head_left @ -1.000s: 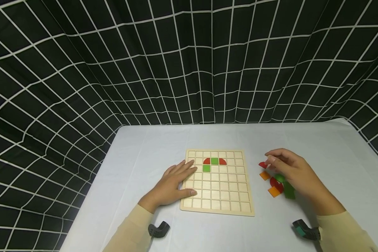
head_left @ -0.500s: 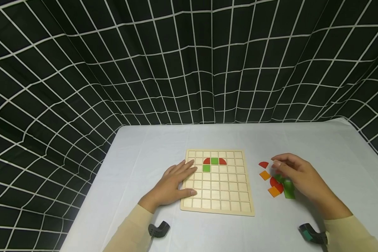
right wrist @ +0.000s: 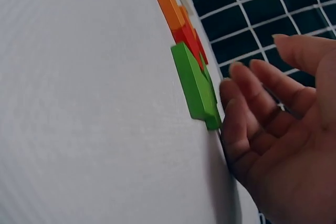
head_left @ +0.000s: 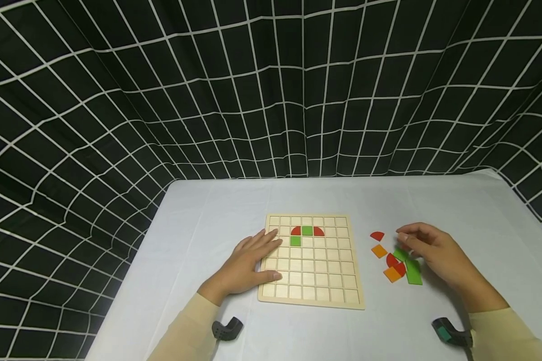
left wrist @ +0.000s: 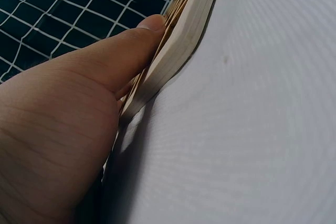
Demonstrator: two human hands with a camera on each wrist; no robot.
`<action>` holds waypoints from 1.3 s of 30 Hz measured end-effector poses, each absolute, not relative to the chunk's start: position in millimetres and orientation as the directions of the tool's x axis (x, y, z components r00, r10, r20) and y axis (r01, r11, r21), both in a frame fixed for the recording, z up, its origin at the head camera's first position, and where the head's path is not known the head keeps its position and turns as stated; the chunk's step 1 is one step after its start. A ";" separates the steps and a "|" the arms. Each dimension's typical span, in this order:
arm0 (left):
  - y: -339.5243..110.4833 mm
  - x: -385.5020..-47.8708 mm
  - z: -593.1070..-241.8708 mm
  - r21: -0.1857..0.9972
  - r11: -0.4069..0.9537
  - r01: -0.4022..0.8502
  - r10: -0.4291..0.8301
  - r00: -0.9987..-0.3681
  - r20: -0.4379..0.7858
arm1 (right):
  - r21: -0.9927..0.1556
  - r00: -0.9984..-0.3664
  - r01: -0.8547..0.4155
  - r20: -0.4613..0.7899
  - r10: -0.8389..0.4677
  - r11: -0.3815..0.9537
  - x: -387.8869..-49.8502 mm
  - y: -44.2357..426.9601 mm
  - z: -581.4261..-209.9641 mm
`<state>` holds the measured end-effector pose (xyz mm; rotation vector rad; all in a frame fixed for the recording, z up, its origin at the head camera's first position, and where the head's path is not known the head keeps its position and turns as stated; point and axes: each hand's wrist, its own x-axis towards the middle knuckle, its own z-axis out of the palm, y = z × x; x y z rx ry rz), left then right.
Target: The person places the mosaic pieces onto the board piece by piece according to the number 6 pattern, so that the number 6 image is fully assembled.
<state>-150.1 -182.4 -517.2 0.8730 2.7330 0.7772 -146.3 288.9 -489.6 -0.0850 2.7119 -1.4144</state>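
My left hand (head_left: 244, 265) rests with spread, straight fingers on the left edge of a wooden grid board (head_left: 316, 265). The left wrist view shows the thumb lying over the board's side (left wrist: 184, 35). Set in the board's cells are two red quarter-circle pieces (head_left: 318, 231) and two green squares (head_left: 295, 241). My right hand (head_left: 438, 253) hovers at the right of a loose cluster of pieces, near a green rectangular piece (head_left: 413, 273) and another green piece (head_left: 400, 254). In the right wrist view its fingers (right wrist: 247, 82) curl loosely around nothing, thumb apart.
Loose pieces lie right of the board: a red quarter circle (head_left: 377, 235), an orange square (head_left: 379, 251), another orange square (head_left: 392, 274) and red pieces (head_left: 392, 259) between. A white cloth covers the table (head_left: 217, 210). Black curtains with a white grid (head_left: 275, 100) hang behind and beside it.
My right hand has drawn back rightward from the red quarter circle, leaving it and the green pieces more exposed. My left hand and the board have stayed in place.
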 end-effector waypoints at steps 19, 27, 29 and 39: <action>-183.3 -150.5 -520.7 0.532 0.680 0.505 0.588 -0.809 0.017 | -0.736 -0.971 -0.096 -0.078 -0.224 0.670 -148.0 300.2 -500.9; -183.8 -151.1 -521.1 0.538 0.678 0.501 0.588 -0.809 0.013 | -0.663 -0.973 -0.138 -0.046 -0.224 0.736 -147.0 300.7 -498.7; -183.8 -150.7 -520.8 0.540 0.680 0.495 0.585 -0.811 0.008 | -0.651 -0.974 -0.143 -0.043 -0.225 0.746 -147.2 300.4 -498.3; -182.7 -150.9 -519.8 0.536 0.685 0.494 0.583 -0.813 0.004 | -0.677 -0.980 -0.112 -0.048 -0.195 0.727 -147.6 300.5 -500.1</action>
